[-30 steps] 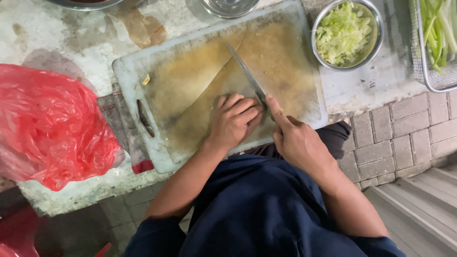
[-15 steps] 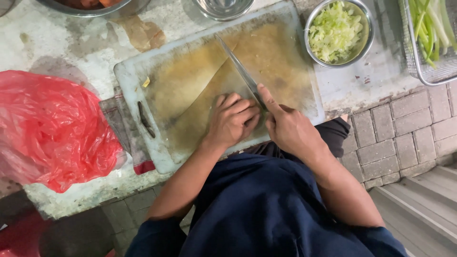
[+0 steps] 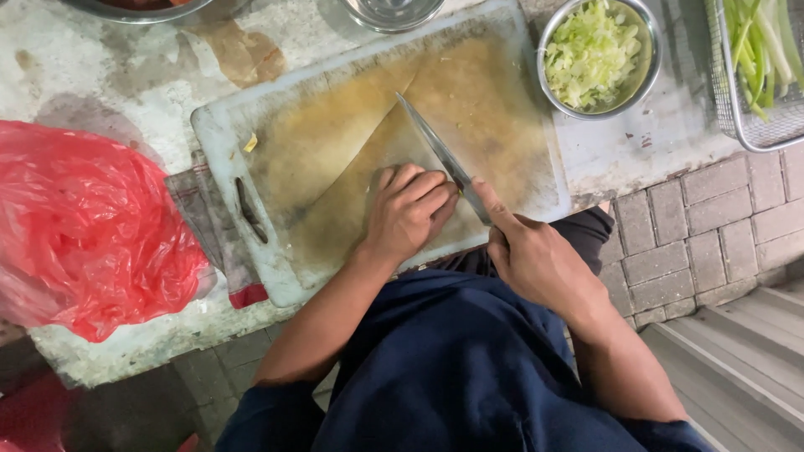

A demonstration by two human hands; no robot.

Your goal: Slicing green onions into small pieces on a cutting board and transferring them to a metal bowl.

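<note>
A stained white cutting board [image 3: 335, 134] lies on the worn counter in front of me. My right hand [image 3: 536, 259] grips the handle of a long knife [image 3: 440, 151], whose blade slants across the board's middle. My left hand [image 3: 410, 209] rests on the board right beside the blade, its fingers curled over something small that I cannot make out. A tiny pale scrap [image 3: 250, 144] lies near the board's left end.
A metal bowl [image 3: 645, 67] of chopped pale-green vegetable stands right of the board. A wire basket [image 3: 754, 125] with green stalks sits at the far right. A red plastic bag [image 3: 84, 226] lies at left, a cloth [image 3: 213, 234] under the board's corner. Brick paving lies below the counter edge.
The view has shifted slightly. Both hands stay at the board's near edge; the knife blade has moved a little and still slants beside the left fingers.
</note>
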